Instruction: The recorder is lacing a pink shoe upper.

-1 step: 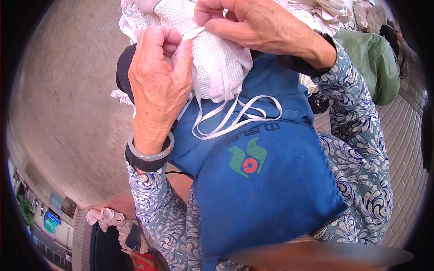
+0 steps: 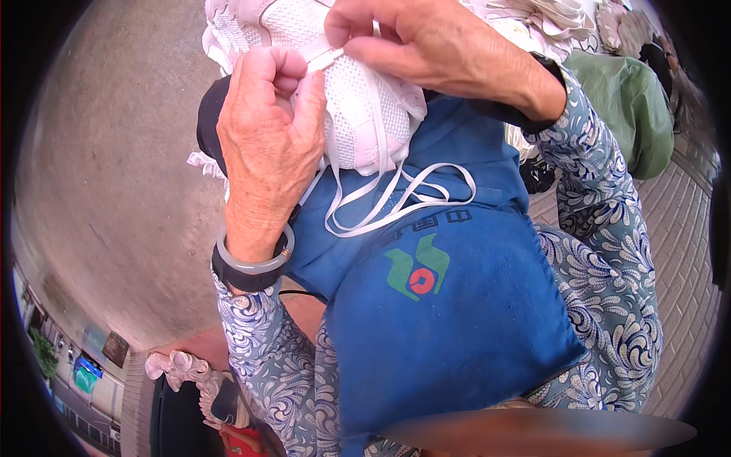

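Observation:
A white mesh shoe upper (image 2: 354, 114) with pale pink trim lies over my lap, on a blue apron (image 2: 457, 327). My left hand (image 2: 270, 133) is at its left side, thumb and fingers pinched on a white shoelace (image 2: 326, 59). From the right, my right hand (image 2: 434, 46) pinches the same lace a short way along, so a short stretch shows between the two hands. The fingertips of both hands partly cover the lace. Loose lace hangs from the upper and lies in loops across the apron.
More white and pinkish shoe uppers (image 2: 544, 23) are heaped at the far right, next to a green bag (image 2: 620, 107). Another pile of pale pieces (image 2: 186, 369) is at the lower left. Concrete floor (image 2: 122, 190) spreads on the left, paving (image 2: 670, 251) on the right.
Very little differs. The fingers of my right hand have shifted slightly down and to the left along the lace; my left hand keeps its pinch.

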Demonstrator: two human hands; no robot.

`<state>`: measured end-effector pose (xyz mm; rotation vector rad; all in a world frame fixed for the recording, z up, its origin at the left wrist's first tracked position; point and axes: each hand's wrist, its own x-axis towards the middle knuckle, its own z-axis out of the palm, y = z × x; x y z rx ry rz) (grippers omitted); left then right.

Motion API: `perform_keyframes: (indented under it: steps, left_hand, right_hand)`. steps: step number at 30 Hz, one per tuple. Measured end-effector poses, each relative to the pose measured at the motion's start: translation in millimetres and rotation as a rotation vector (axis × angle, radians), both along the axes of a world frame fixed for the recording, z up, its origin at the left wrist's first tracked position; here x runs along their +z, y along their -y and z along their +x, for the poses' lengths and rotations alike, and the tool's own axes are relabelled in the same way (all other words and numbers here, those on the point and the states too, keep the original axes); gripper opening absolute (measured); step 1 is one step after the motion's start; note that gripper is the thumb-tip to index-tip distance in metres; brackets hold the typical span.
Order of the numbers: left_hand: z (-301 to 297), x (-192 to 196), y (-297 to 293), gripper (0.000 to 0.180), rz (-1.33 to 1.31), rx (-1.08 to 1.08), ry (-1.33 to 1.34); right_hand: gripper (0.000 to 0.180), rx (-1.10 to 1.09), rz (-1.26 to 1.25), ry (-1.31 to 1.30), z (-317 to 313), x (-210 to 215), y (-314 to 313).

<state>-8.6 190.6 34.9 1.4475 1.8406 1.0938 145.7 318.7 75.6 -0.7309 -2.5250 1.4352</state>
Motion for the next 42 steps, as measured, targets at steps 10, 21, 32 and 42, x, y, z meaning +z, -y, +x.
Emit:
perform_keyframes:
  steps: [10, 21, 32, 42]
  left_hand:
    - [4.2, 1.5, 8.3, 0.023, -0.083, 0.086, 0.12]
    - [4.9, -4.6, 8.3, 0.021, 0.165, 0.009, -0.086]
    - [4.3, -6.7, 11.2, 0.018, 0.112, 0.014, -0.033]
    - [2.6, -8.7, 5.9, 0.019, 0.152, -0.013, -0.036]
  right_hand:
    - [0.014, 0.317, 0.155, 0.159, -13.8, 3.2, -25.3]
    - [0.014, 0.347, 0.101, 0.001, -6.1, -7.3, -24.4]
    - [0.016, 0.329, 0.202, 0.073, -7.8, -0.5, -17.0]
    - [0.013, 0.335, 0.165, 0.135, -18.6, 8.4, -22.9]
